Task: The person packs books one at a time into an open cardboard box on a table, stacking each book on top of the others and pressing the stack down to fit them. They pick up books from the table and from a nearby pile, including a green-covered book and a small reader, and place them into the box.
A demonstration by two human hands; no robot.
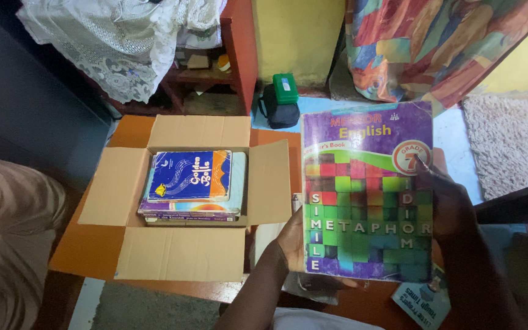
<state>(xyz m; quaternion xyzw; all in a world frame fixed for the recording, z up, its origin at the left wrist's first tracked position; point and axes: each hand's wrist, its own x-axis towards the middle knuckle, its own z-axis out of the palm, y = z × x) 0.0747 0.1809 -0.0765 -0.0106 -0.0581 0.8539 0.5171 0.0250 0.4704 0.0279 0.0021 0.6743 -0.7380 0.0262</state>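
Note:
I hold a large paperback book (365, 195) upright in front of me, its cover purple at the top with green, red and blue squares below. My left hand (291, 235) grips its left edge from behind. My right hand (450, 205) grips its right edge, fingers over the cover. To the left stands an open cardboard box (181, 250) with all flaps folded out. Inside it lies a stack of books, the top one blue and orange (190, 176).
The box rests on an orange low table (87, 250). Another book (420, 302) lies under my right forearm. A dark small bag with a green box (282, 101) sits on the floor behind. A white lace cloth (123, 36), a colourful fabric (435, 43) and a shaggy rug (508, 140) surround the area.

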